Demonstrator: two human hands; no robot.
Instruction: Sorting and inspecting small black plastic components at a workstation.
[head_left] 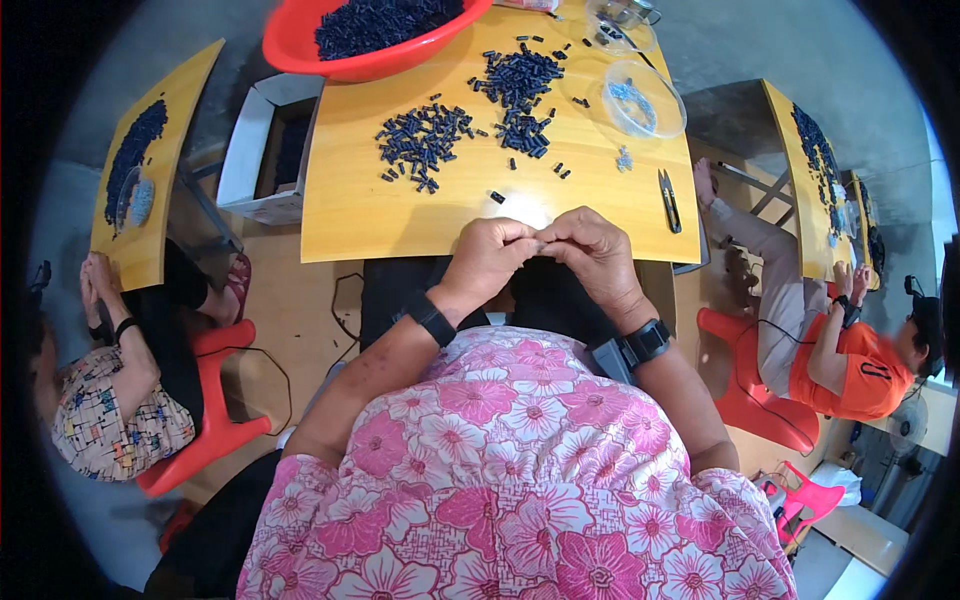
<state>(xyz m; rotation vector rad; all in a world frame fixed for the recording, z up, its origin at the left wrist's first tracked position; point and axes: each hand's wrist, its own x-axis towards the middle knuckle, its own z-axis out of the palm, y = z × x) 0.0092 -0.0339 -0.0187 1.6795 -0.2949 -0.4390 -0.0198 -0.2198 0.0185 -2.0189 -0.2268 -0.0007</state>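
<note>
My left hand and my right hand meet at the near edge of the yellow table. Thumb and fingers of each are pinched together, tip against tip. Whatever they grip is too small and too covered to make out. Just beyond my left hand lies a single small black piece. Farther up are a loose pile of small black cylindrical pieces and a second such pile. Black thread snips rest by the table's right edge.
A red basin heaped with black pieces stands at the far left. Far right, a clear round container holds small pale-blue parts. A white box is left of the table. People sit at side tables on both sides, on red stools.
</note>
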